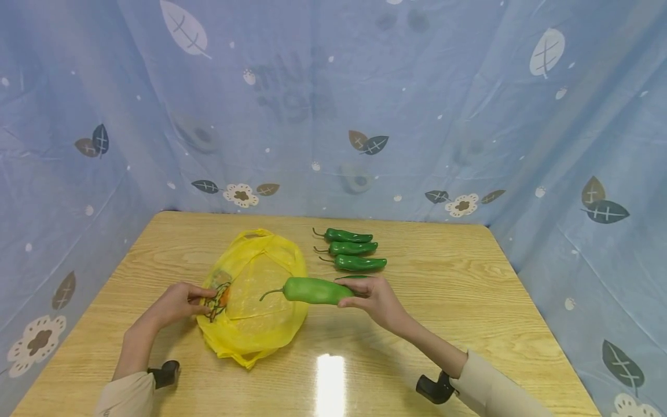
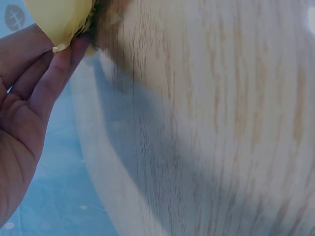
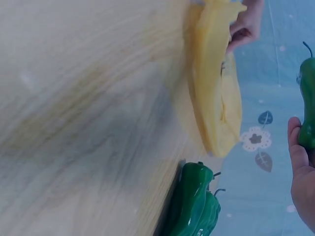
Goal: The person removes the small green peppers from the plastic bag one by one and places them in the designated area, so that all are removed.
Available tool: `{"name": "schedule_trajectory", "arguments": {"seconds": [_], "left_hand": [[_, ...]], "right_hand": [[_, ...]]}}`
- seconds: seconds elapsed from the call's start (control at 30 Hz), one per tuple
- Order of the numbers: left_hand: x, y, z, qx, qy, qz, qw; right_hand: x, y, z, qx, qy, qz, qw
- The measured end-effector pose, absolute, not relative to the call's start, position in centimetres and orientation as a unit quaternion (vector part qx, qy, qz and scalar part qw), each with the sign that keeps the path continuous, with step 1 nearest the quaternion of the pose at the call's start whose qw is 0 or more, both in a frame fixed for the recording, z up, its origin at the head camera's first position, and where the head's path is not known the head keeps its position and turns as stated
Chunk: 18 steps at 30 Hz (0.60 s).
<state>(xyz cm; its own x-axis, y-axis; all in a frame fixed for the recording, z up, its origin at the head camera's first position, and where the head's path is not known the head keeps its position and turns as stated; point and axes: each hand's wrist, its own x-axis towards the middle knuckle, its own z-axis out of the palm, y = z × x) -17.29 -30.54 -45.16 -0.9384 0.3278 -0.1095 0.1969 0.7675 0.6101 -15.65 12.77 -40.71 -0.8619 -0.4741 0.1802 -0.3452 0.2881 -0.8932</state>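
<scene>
My right hand (image 1: 383,302) grips a long green pepper (image 1: 312,291) by its tip end, with the curved stem pointing left. It holds this pepper up in front of the others, near the right side of a yellow plastic bag (image 1: 294,321). At the bag's left edge, my left hand (image 1: 172,307) pinches the plastic between fingers and thumb; the left wrist view shows the yellow film (image 2: 61,19) at the fingertips. A dark and orange patch (image 1: 223,296) shows on the bag beside those fingers. The bag lies spread on the table.
Several darker green peppers lie in a column at the back middle, among them a front one (image 1: 359,263) and a back one (image 1: 348,236). Another is mostly hidden behind my right hand. A blue patterned curtain (image 1: 312,104) surrounds the wooden table (image 1: 448,278).
</scene>
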Motion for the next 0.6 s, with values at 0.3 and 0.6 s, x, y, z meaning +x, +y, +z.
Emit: {"name": "schedule_trajectory", "arguments": {"seconds": [0.3,0.6], "left_hand": [[-17.3,-30.4,-45.1,0.133,0.934,0.312,0.114],[-17.3,-30.6,-45.1,0.144,0.934,0.308,0.111]], "right_hand": [[-13.1,14.3,-40.7,-0.252,0.771,-0.579,0.085],[-10.4,16.0,-41.2,-0.259,0.752,-0.599,0.094]]}}
